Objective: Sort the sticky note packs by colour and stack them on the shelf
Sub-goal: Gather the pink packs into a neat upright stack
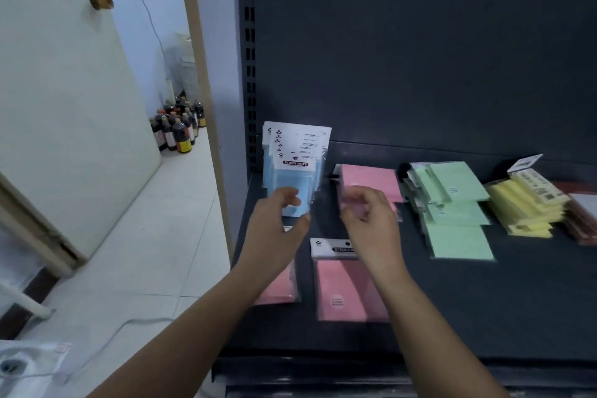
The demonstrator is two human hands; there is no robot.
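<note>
Several blue sticky note packs (292, 168) stand upright at the back left of the dark shelf (484, 307). My left hand (277, 226) grips their lower end, fingers in front and thumb at the side. My right hand (368, 220) has its fingers curled at the near edge of a pink stack (371, 179) beside them; it looks to be pinching the top pack, but the view is blurred. Two more pink packs lie flat at the shelf's front, one under my right wrist (345, 291), one partly under my left wrist (281, 284).
Green packs (458, 220) lie fanned out right of the pink stack, then yellow packs (523, 207) and brownish packs (581, 220) at the far right. Left of the shelf upright stand a white door (64, 107), dark bottles (177, 129) on the floor and a cable.
</note>
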